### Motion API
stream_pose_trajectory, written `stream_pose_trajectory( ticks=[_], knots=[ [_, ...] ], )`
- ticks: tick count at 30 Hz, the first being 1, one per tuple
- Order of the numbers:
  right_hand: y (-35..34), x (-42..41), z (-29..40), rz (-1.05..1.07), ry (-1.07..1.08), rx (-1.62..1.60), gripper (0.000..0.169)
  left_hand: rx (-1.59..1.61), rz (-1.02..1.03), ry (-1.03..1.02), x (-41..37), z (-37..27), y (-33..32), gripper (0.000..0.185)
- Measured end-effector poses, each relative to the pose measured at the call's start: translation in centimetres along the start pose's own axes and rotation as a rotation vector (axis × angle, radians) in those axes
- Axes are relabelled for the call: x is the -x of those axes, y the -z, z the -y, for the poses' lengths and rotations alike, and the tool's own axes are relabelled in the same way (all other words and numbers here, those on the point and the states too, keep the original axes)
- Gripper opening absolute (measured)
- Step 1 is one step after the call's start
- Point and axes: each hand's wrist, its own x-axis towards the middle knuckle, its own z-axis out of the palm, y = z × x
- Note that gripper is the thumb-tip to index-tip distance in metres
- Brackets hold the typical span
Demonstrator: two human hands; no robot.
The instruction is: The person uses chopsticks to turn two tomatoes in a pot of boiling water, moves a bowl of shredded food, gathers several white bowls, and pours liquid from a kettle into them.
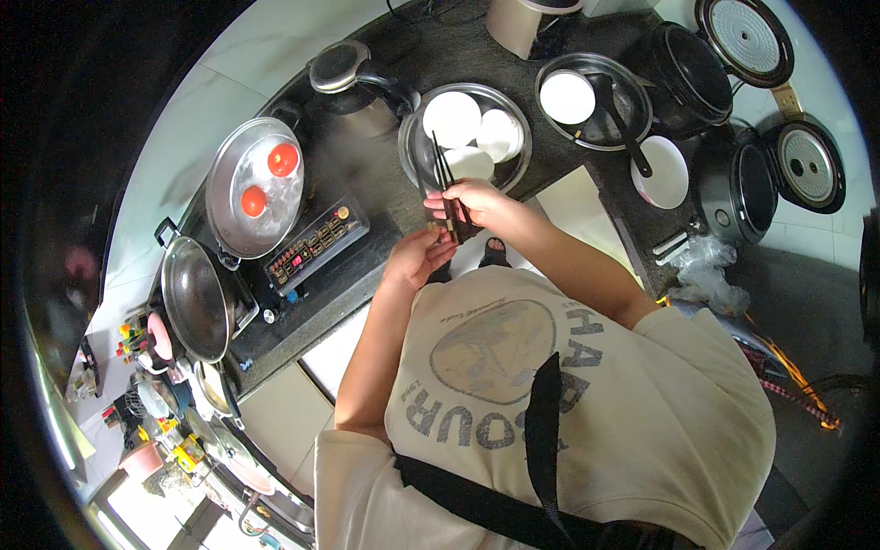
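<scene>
My right hand grips several dark chopsticks, their thin tips pointing away from me. Just below it, my left hand has its fingers at the thicker, gold-banded ends of the chopsticks. Both hands are at the counter's near edge, in front of a round steel tray. White bowls sit in that tray, beyond the chopstick tips. To the left, a steel pan holds two red tomatoes in steaming, bubbling water. Its induction cooker has a lit display.
Behind the pan stands an electric kettle. A wok is at the left. On the right are a second steel tray with a black spatula, a white bowl, open-lidded cookers and a plastic bag.
</scene>
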Motion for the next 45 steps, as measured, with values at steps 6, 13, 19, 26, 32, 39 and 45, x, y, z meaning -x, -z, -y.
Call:
stream_pose_trajectory(
  ticks=[6, 13, 19, 26, 32, 39, 45],
  knots=[
    [-1.2, -2.0, -1.2, -0.199, 0.120, 0.280, 0.023, -0.043, -0.001, 0.038, -1.4, -0.3, 1.3, 0.018],
    [-0.9, -5.6, -2.4, -0.347, 0.200, 0.408, 0.016, 0.092, -0.082, -0.042, -2.1, -0.2, 1.3, 0.022],
    [-1.3, -8.9, -1.9, -0.523, 0.301, 0.952, 0.020, 0.047, -0.224, -0.206, -3.2, -0.6, 1.0, 0.021],
    [-5.4, -7.2, -0.3, -0.533, 0.446, 1.400, 0.041, -0.610, -0.410, -0.502, -6.6, -1.0, 2.2, 0.026],
    [-4.6, -5.6, 0.1, -0.393, 0.679, 1.607, 0.039, -1.427, -0.632, -0.848, -4.2, -3.0, -0.2, 0.024],
    [0.3, 3.6, 2.6, -0.389, 0.809, 0.954, 0.017, -1.594, -0.743, -1.040, 0.4, -6.7, -1.5, 0.017],
    [15.1, 6.3, 10.0, -1.359, 0.817, 1.164, 0.031, -1.154, -0.486, -0.860, 1.6, -7.4, 0.7, 0.022]
  ],
)
